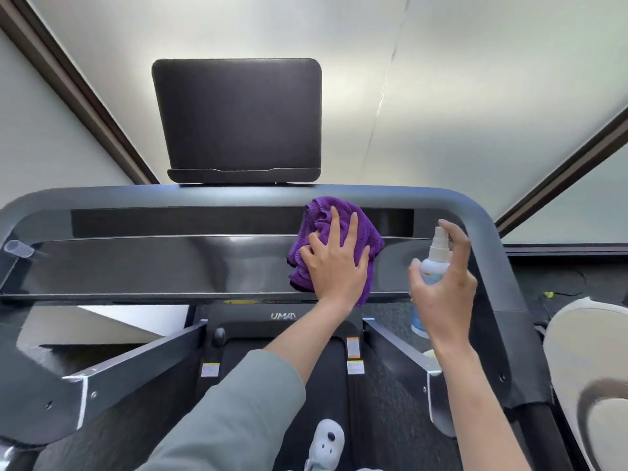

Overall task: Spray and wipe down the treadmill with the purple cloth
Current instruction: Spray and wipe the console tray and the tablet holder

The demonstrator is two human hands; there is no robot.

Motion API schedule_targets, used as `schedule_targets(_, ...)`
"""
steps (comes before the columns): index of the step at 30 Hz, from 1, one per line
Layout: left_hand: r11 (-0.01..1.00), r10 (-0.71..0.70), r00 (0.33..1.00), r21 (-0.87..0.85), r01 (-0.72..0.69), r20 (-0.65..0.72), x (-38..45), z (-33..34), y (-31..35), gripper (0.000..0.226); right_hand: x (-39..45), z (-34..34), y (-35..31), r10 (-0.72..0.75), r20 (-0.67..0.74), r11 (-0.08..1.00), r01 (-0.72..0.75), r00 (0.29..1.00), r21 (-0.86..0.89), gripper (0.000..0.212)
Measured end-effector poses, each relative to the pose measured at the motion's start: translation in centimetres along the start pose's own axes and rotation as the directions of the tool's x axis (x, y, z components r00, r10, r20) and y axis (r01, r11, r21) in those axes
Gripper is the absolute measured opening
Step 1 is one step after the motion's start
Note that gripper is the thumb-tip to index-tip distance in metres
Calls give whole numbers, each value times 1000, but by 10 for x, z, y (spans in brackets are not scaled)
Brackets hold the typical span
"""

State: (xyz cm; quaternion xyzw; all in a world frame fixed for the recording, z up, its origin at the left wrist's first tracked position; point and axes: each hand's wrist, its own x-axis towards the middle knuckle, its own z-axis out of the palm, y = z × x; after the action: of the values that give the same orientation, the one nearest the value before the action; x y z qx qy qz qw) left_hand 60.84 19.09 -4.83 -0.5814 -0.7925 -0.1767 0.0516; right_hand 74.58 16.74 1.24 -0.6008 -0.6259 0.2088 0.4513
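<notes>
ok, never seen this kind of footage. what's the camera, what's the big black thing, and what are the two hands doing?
There is one picture, from a wide-angle camera worn on the person's head, looking forward and down. No robot: these are a person's bare hands. The black machine is a treadmill; its glossy console runs across the middle, with a dark screen standing above it and the belt below. The left hand lies flat, fingers spread, pressing a bunched purple cloth onto the console. The right hand has its grip round a small white spray bottle, held upright beside the cloth, with the forefinger on the nozzle.
</notes>
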Motion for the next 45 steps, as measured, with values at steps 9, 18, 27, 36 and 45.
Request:
schedule_targets(9, 952, 301, 951, -86, -295, 72, 5, 23, 73, 58, 7, -40, 27, 67, -109, 997, -72, 992, -35, 59)
schedule_targets(18, 840, 528, 832, -243, -484, 170, 13, 20, 94, 53, -1, -70, 44, 109, -202, 991, -121, 973, -48, 58)
schedule_targets(27, 700, 709, 656, -375, -609, 258, 30, 13, 80, 55, -12, -75, 42, 178, -238, 976, -201, 955, -77, 60)
schedule_targets(36, 613, 790, 568, -336, -715, 232, 42, 13, 76, 65, -11, -42, 35, 306, -372, 920, -373, 877, -121, 60)
schedule_targets(45, 591, 797, 578, -433, -681, 177, 47, 15, 76, 61, -33, -44, 12, 387, -611, 783, -596, 691, -178, 65)
